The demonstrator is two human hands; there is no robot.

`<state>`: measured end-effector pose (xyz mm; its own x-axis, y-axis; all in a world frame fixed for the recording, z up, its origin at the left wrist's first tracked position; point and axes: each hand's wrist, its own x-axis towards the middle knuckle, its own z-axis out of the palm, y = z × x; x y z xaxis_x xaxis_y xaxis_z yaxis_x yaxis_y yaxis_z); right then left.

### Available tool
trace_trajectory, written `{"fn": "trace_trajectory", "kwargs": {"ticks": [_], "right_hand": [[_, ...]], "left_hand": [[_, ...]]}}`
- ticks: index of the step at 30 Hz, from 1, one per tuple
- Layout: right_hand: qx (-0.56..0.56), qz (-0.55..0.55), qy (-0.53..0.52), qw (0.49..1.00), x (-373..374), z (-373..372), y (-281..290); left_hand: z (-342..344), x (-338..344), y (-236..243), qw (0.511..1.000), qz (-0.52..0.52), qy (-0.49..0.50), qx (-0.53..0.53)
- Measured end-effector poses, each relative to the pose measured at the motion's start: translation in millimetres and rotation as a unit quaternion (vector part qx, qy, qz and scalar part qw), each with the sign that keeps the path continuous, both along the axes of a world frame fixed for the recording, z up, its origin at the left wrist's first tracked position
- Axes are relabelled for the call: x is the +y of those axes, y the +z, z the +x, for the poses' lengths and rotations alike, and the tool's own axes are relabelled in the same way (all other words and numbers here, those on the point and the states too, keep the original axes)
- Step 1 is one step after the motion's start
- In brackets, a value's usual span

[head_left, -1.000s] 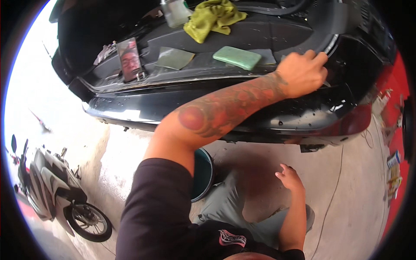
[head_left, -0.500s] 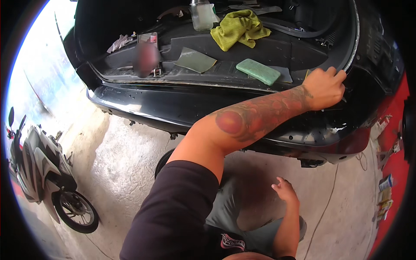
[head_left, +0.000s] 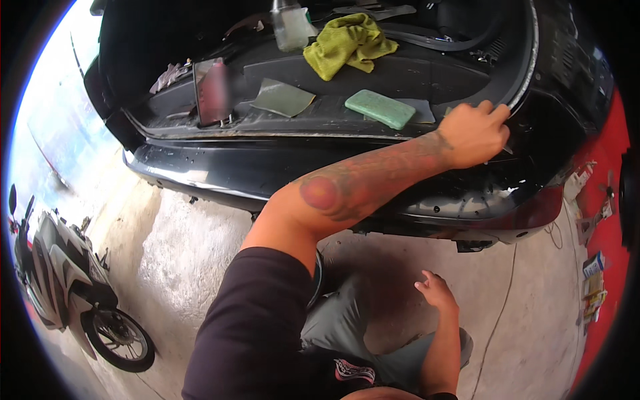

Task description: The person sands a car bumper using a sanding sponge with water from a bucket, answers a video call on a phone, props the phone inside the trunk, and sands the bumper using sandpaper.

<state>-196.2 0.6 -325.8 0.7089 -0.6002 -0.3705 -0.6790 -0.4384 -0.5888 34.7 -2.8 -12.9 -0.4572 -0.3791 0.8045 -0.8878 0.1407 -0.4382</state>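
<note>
My left hand (head_left: 477,133), on the tattooed arm reaching across me, is closed over a thin piece, mostly hidden, at the right corner of the car's black rear bumper (head_left: 267,167). My right hand (head_left: 433,290) is low above the floor, fingers apart, holding nothing. Beside my left hand on the trunk ledge lie a green block (head_left: 379,109) and a dark sheet (head_left: 423,111); farther left are an olive sheet (head_left: 281,98) and an upright framed panel (head_left: 212,93), partly blurred. A yellow-green cloth (head_left: 347,47) lies behind them.
A clear container (head_left: 289,27) stands inside the trunk. A motorcycle (head_left: 70,280) is parked on the concrete floor (head_left: 177,267) at left. A dark bucket is mostly hidden behind my arm. Cords and small boxes (head_left: 592,287) lie by a red surface (head_left: 603,173) at right.
My left hand moved right along the car, then slightly back left in the picture, as the whole view shifted similarly. It stays closed at the corner. My right hand stays low.
</note>
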Motion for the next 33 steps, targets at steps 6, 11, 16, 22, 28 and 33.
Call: {"fn": "trace_trajectory", "kwargs": {"ticks": [6, 11, 16, 22, 28, 33], "right_hand": [[-0.004, 0.004, 0.002, 1.0, -2.1, -2.3, -12.4], [0.008, -0.028, 0.017, 0.999, -4.7, -0.9, -22.9], [0.039, -0.031, -0.009, 0.999, -7.3, 0.1, -21.1], [0.004, -0.041, -0.009, 0.999, -5.2, -4.7, -11.0], [0.016, -0.043, 0.005, 0.999, -4.2, 0.5, -8.3], [-0.006, -0.04, -0.009, 0.999, -4.5, -3.0, -6.3]], "left_hand": [[-11.0, -13.7, 17.1, 0.999, 0.036, -0.002, 0.025], [6.8, 1.1, 5.3, 0.994, 0.099, -0.019, 0.046], [-7.1, -13.1, 22.2, 0.997, 0.059, -0.025, 0.051], [-0.1, -6.6, 7.8, 0.996, 0.081, -0.024, 0.007], [-14.7, -9.3, 14.4, 0.998, 0.046, -0.022, 0.02], [-13.0, -1.9, 1.5, 0.995, 0.09, -0.008, 0.032]]}}
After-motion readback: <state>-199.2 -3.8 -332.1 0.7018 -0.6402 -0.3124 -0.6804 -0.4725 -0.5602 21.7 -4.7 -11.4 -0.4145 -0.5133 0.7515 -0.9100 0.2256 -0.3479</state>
